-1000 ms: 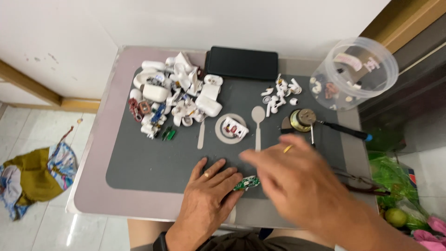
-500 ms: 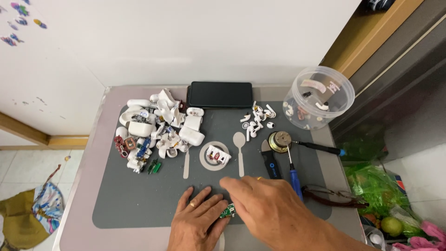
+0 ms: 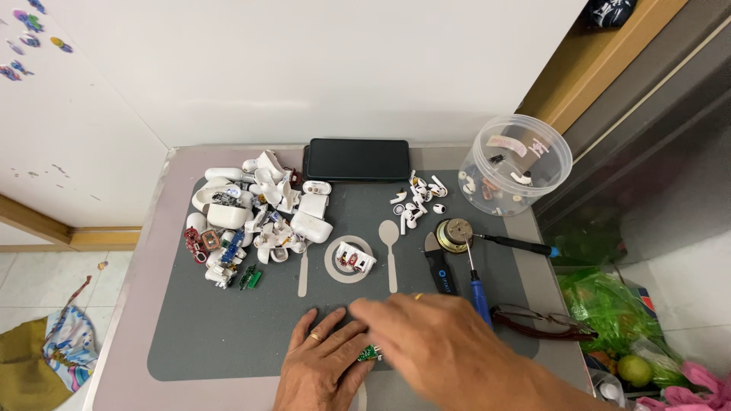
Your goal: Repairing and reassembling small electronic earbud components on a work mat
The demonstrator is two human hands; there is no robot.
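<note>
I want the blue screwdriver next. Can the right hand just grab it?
Probably yes. The blue screwdriver lies uncovered on the mat, just beside the right hand, with nothing between them.

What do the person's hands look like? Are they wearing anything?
Both hands are bare, with no gloves and no sleeves showing. The left hand wears a gold-coloured ring on one finger. The right hand also shows a gold-coloured ring on one finger. Its forearm is bare too. No watch or bracelet is in view.
</note>
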